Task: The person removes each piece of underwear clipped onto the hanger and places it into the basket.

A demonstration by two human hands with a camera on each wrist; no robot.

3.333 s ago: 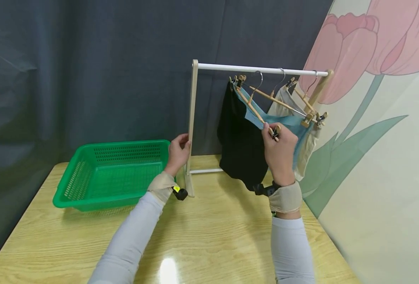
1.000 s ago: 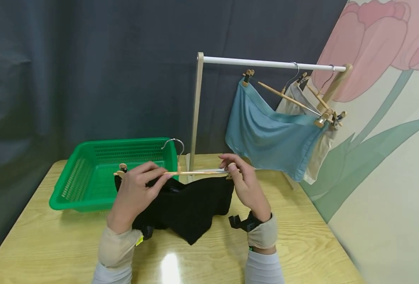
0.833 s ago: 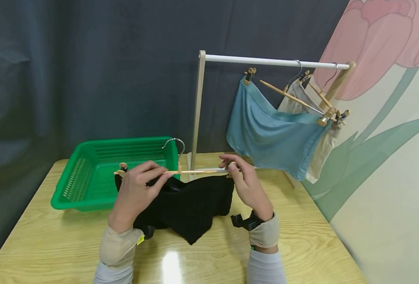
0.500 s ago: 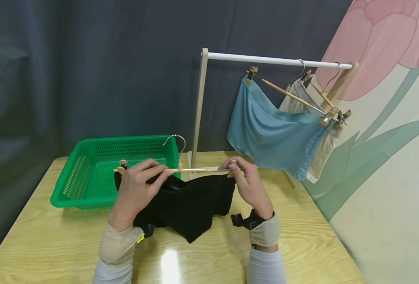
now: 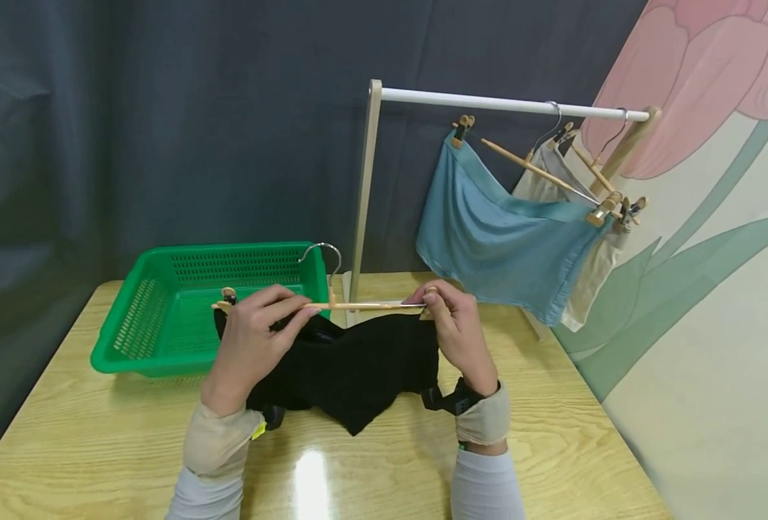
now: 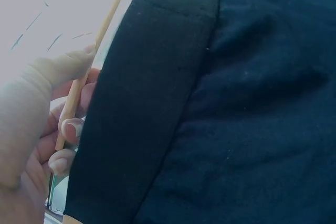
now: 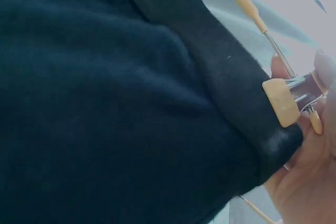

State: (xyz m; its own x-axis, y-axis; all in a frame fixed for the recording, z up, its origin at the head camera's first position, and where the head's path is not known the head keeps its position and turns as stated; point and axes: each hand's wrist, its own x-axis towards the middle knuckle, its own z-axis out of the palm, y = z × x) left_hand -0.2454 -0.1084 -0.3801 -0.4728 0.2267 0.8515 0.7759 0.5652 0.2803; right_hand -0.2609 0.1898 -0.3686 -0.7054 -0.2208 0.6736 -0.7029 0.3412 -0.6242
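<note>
Left hand (image 5: 251, 334) pinches the hanger (image 5: 357, 306) and right hand (image 5: 458, 326) pinches the clip (image 7: 281, 103) on the black cloth (image 5: 357, 368), both leaning toward each other

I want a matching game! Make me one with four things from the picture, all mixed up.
1. basket
2. blue garment
3. black garment
4. right hand

A. pinching a clip
B. hanging from the clothes rack
C. green, on the table
D. clipped to the hanger in the left hand

Right pairs: 1-C, 2-B, 3-D, 4-A
</note>
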